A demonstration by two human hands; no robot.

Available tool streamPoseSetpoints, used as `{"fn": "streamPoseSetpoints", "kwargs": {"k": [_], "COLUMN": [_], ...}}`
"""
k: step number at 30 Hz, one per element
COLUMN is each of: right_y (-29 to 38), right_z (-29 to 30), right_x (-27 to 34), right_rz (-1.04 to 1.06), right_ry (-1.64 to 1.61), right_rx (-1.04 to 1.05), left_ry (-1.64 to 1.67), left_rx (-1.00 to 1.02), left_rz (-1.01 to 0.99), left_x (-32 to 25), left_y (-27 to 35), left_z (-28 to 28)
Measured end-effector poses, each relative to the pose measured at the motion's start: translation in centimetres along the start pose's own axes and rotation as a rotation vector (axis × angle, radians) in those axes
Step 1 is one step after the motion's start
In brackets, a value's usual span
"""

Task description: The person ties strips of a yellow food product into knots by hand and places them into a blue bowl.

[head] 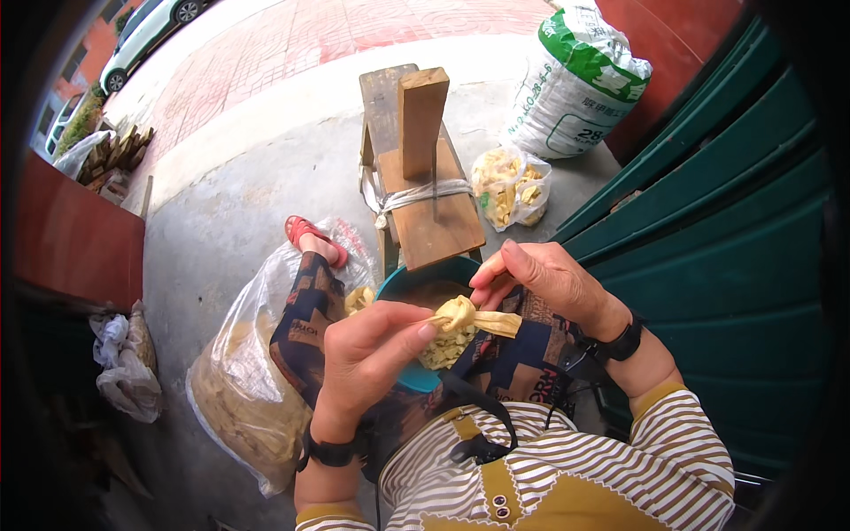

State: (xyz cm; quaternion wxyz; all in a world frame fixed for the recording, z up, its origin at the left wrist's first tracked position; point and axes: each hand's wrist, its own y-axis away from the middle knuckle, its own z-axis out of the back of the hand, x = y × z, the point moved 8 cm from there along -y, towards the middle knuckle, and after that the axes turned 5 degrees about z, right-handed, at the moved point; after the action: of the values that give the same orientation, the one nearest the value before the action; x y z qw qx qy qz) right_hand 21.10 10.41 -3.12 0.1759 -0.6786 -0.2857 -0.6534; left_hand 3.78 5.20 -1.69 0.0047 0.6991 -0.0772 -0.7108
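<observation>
A knotted strip of pale yellow, husk-like material [459, 314] is pinched between the thumb and fingers of my left hand [378, 352]. Its loose end points right. My right hand [544, 282] is just above and right of the knot, thumb raised and fingers curled; whether its fingertips touch the strip is unclear. Below both hands, between the knees, a teal basin [420, 379] holds small pale yellow pieces [443, 350]. Over the basin's far edge reaches a wooden board [435, 235] with an upright wood block [422, 126] and a thin upright spike [435, 179], tied to a wooden bench [388, 109].
A clear plastic sack of yellowish material [246, 391] lies on the left. At the right are a small bag of yellow strips [510, 189], a white and green woven sack [574, 86] and a green corrugated metal door [710, 219]. Firewood [116, 156] is piled far left.
</observation>
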Motion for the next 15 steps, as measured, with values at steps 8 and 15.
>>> {"fn": "streamPoseSetpoints", "kwargs": {"k": [8,15], "right_y": [1.0,0.7], "right_z": [-7.3,-4.3], "right_x": [0.6,-1.9], "right_rz": [-0.397,-0.341], "right_ry": [-0.247,-0.031], "right_rx": [0.772,0.548], "left_ry": [-0.477,-0.376], "left_rx": [0.101,0.07], "left_rz": [-0.566,-0.32], "left_x": [-5.5,-2.5], "left_y": [1.4,-0.3], "left_z": [-2.0,1.7]}}
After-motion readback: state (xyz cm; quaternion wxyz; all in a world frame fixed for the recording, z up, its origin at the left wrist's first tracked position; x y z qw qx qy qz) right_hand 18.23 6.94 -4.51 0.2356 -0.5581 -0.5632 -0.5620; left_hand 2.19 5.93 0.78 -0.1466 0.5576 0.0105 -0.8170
